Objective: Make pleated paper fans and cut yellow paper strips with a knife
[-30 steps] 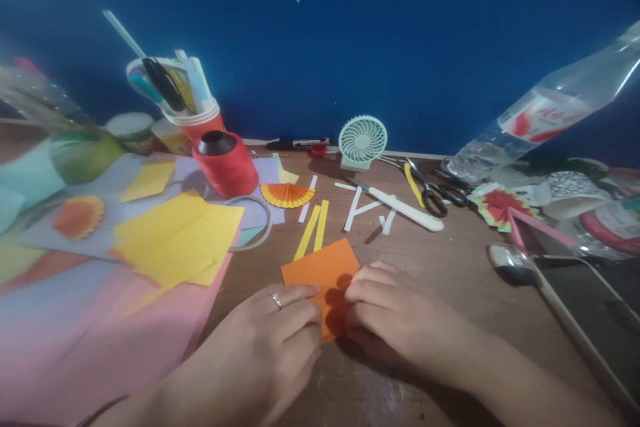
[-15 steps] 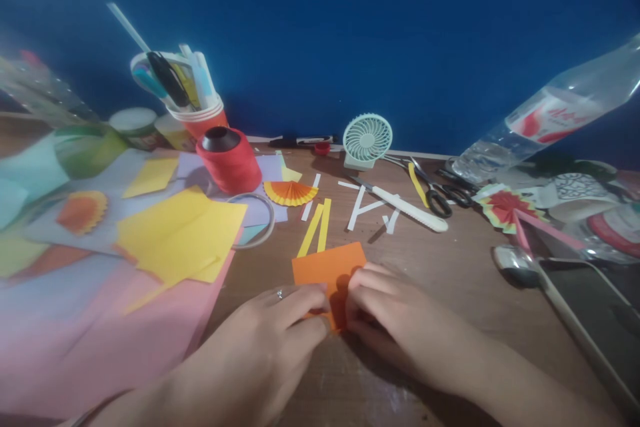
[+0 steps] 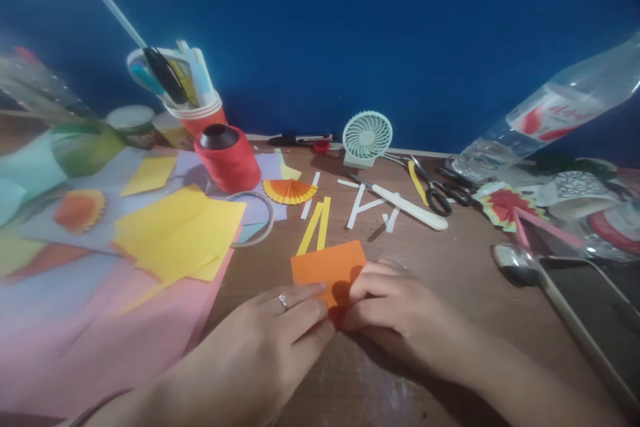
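Note:
An orange sheet of paper (image 3: 327, 269) lies on the brown table between my hands, its near edge mostly covered by my fingers. My left hand (image 3: 285, 327), with a ring on one finger, has its fingers closed on the near left part of the paper. At the near right edge my right hand (image 3: 387, 303) pinches the same sheet with bent fingers. The fingertips of both hands almost meet at the near edge. Two yellow paper strips (image 3: 316, 225) touch the sheet's far edge. Beyond them sits a pleated orange and yellow paper fan (image 3: 290, 191).
Stacked coloured papers (image 3: 175, 230) spread at left, with a red thread spool (image 3: 229, 160) and a pen cup (image 3: 195, 103) behind. A white-handled knife (image 3: 410, 207), white strips (image 3: 357, 207), scissors (image 3: 437, 197) and a small fan (image 3: 367, 137) lie ahead. A phone (image 3: 590, 320) is at right.
The fingers of both hands have shifted slightly along the near edge of the orange paper, the left fingertips now nearer the right ones. The paper stays in about the same place.

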The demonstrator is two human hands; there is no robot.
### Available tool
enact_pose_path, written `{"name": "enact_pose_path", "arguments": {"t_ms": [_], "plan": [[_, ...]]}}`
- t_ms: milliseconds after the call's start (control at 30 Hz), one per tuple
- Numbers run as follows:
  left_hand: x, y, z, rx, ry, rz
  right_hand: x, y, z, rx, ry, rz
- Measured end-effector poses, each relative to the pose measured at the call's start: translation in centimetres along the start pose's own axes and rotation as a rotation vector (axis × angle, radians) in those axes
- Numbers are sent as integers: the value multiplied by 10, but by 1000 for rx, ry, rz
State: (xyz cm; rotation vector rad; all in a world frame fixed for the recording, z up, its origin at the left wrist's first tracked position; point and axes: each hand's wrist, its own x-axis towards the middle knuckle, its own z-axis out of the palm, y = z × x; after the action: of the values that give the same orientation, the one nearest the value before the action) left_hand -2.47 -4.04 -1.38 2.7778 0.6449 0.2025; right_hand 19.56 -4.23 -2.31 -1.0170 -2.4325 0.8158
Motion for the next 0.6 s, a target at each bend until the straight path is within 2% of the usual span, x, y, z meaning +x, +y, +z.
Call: {"name": "enact_pose_path", "arguments": {"t_ms": [100,200,367,600], "plan": [[-1,-2,1,52,-4,36,-2,3,0,-24,13,-38],[2,-5,-4,14,21,66,-2,3,1,-13,7,-32],[4,-7,-10,-83,17,14,-1,1,-2,25,-14,5],[1,-7,-7,-33,-5,62,-2,2,0,3,-5,-5]]}}
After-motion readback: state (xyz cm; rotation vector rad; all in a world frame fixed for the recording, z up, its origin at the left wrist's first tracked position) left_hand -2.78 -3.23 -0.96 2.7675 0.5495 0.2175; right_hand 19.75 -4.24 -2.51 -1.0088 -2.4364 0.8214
